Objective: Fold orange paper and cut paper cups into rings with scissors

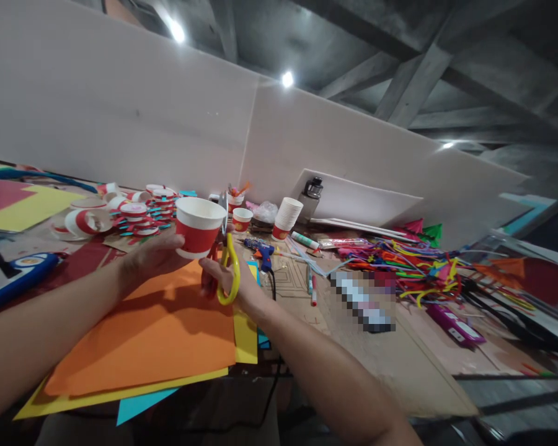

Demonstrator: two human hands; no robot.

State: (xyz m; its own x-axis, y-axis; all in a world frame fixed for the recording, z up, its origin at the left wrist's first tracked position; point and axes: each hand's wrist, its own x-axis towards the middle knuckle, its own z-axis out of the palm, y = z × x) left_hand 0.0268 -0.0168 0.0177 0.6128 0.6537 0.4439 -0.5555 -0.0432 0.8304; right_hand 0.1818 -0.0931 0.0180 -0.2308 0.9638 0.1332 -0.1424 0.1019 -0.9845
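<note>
My left hand [160, 251] grips a red and white paper cup [198, 230] from its left side, holding it upright above the orange paper [167, 334]. In my right hand [216, 277] is a pair of scissors with yellow handles [234, 272]. The blades point up along the right side of the cup's rim, close to it; whether they touch the wall I cannot tell. Some of my right fingers are hidden behind the handles. Under the orange sheet lie yellow [245, 337] and blue sheets [144, 402].
Cut cup pieces [86, 222] lie at the back left. A stack of paper cups [288, 217], a small cup [242, 218], a blue glue gun [263, 253] with its cord, and a bottle [311, 197] stand or lie behind. Colourful pipe cleaners [409, 266] are heaped right, beside a purple power strip [456, 325].
</note>
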